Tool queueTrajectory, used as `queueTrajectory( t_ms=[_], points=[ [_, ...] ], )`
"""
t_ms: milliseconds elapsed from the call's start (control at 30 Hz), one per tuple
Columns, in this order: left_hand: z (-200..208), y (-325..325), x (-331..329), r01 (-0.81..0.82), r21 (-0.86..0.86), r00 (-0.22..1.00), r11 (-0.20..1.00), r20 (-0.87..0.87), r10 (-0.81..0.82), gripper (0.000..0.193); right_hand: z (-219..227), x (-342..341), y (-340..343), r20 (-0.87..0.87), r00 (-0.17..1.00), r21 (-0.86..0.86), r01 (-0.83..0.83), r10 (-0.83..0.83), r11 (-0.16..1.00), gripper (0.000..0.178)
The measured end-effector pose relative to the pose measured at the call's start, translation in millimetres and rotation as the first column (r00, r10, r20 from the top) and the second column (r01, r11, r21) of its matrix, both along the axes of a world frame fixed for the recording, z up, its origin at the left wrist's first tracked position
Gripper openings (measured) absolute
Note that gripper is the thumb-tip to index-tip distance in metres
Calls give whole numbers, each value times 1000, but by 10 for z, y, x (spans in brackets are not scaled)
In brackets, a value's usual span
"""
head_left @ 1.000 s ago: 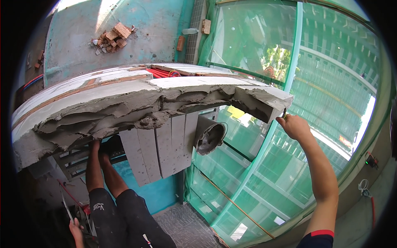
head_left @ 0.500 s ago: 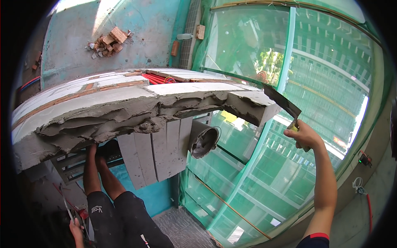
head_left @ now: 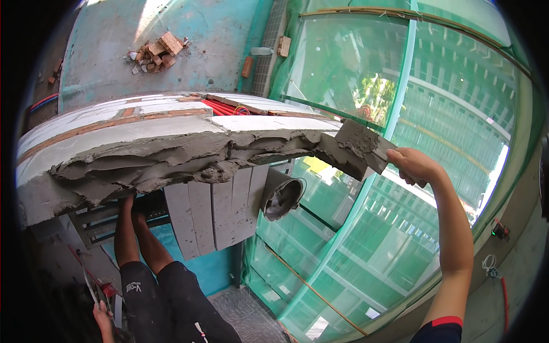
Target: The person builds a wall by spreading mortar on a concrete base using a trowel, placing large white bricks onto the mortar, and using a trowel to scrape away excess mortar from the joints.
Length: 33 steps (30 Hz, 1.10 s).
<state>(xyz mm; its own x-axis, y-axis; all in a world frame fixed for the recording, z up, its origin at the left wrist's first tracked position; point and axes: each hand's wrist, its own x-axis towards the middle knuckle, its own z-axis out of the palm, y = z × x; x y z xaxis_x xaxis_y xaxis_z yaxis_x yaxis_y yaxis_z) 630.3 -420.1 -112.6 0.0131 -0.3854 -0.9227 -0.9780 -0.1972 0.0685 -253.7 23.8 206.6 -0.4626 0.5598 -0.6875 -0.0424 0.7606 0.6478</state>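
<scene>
My right hand point(head_left: 418, 164) is closed round the handle of a trowel point(head_left: 378, 158). A rough lump of grey mortar point(head_left: 355, 137) covers its blade, which lies over the right end of the wall. Wet mortar point(head_left: 154, 155) in uneven ridges runs along the top of the white block wall point(head_left: 114, 139). Low at the left, my left hand point(head_left: 102, 314) is curled on a long, thin, pale tool point(head_left: 89, 280); its kind cannot be made out. My legs and feet stand on a dark slatted platform point(head_left: 150, 212), partly hidden by the wall.
Pale blocks point(head_left: 220, 211) stand on the platform beside a mortar-smeared bucket point(head_left: 281, 197). Green netting point(head_left: 343, 246) hangs over the frame at right. Beyond the wall lie red conduits point(head_left: 220, 107) and a pile of broken bricks point(head_left: 159, 52). A red cable point(head_left: 505, 303) hangs at far right.
My right hand has turned the trowel from a steep tilt beyond the wall's end to lie over the wall top, and mortar now shows on its blade. My left hand stays low.
</scene>
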Motion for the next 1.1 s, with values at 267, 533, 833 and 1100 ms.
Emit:
queueTrajectory(
  t_ms=[267, 533, 833, 1100],
  points=[
    [101, 83, -319, -72, 12, 997, 997, 14, 72, 25, -252, -259, 127, 6, 1000, 181, 22, -23, 983, 61],
    [86, 36, -257, 0, -13, 994, 1000, 105, 1, 27, -83, -385, 213, -106, 993, 215, -22, 46, 976, 58],
    [51, 169, -145, -71, 19, 996, 997, 55, 70, 26, -96, -487, 258, -127, 987, -16, 96, -98, 995, 56],
    [166, 190, -145, -90, 28, 993, 995, 81, 88, 26, -648, -592, 249, 34, 998, 72, 44, -47, 996, 57]
  ],
)
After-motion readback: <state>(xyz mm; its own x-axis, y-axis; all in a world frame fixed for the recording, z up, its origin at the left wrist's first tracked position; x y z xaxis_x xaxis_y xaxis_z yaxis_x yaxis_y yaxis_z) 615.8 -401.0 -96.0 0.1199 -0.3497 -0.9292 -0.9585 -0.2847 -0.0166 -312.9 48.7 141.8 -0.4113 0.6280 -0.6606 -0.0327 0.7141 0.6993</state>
